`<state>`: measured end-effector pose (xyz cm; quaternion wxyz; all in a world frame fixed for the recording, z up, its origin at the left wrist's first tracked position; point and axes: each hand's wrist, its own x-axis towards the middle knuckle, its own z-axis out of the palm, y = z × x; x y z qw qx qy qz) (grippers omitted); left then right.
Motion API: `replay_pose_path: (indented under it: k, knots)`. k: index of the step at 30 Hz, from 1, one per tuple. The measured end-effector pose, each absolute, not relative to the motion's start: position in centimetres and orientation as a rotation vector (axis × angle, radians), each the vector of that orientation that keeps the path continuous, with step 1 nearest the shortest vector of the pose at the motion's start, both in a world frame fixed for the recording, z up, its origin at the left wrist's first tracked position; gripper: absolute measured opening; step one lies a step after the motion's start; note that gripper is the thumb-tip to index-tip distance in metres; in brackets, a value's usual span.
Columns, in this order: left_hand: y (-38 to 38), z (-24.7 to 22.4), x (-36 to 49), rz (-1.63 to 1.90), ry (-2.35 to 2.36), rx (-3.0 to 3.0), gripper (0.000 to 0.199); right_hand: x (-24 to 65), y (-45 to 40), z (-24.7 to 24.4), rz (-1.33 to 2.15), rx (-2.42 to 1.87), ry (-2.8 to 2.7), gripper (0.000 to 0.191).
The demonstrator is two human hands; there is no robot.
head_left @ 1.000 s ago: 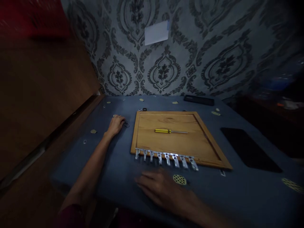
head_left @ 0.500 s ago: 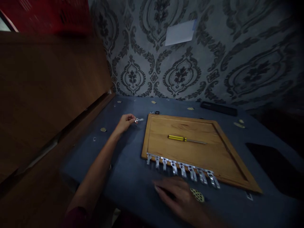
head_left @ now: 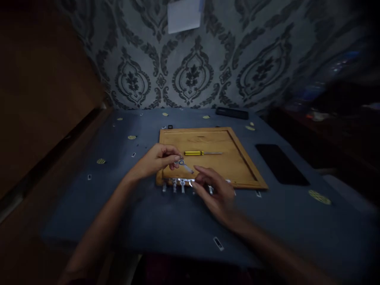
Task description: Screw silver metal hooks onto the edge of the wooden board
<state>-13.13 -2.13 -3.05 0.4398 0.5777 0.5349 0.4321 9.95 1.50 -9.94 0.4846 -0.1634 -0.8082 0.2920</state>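
Note:
Between the thumb and fingers of my left hand [head_left: 163, 160] is a small silver metal piece [head_left: 186, 167], with a round part and a narrow arm pointing right. Just right of it, my right hand [head_left: 215, 192] has its thumb and index finger apart, with nothing seen between them. Similar silver metal pieces [head_left: 183, 185] lie in a row along the near edge of the wooden board [head_left: 204, 138], partly hidden by my right hand. A yellow and black screwdriver [head_left: 194, 153] rests on the board, its shaft pointing right.
A flat black object [head_left: 282, 164] lies right of the board on the blue patterned tablecloth [head_left: 160, 237]. Near the wall sits a long black case [head_left: 232, 113], and a small black item [head_left: 170, 127] is behind the board. A wooden cabinet side [head_left: 44, 87] borders the left.
My left hand has carried the metal piece from left of the board to over its near left part. My right hand has moved up beside it. The view has turned right.

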Motion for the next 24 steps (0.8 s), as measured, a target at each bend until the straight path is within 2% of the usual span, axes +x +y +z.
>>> replay_pose_path:
  k: [4,11,15,20,24]
  knots:
    - [-3.8,-1.7,-10.7,1.048,1.261,1.445,0.024,10.4,1.2,-8.6,0.739,-0.258,-2.04,0.01]
    - [-6.2,-2.0,-8.7,0.939,1.384,1.391,0.026,12.7,-0.1,-7.8,0.969,-0.145,-2.128,0.022]
    - [-6.1,-2.4,-5.7,0.93,1.4,1.454,0.021,15.9,-0.2,-8.1,1.049,-0.248,-2.146,0.033]
    - [-5.8,-3.5,-1.9,0.872,1.448,1.669,0.018,20.8,-0.4,-9.3,1.091,-0.359,-2.05,0.019]
    - [-7.5,-4.4,-0.1,0.854,1.568,1.833,0.017,24.2,-0.9,-10.4,1.104,-0.571,-1.942,0.015]
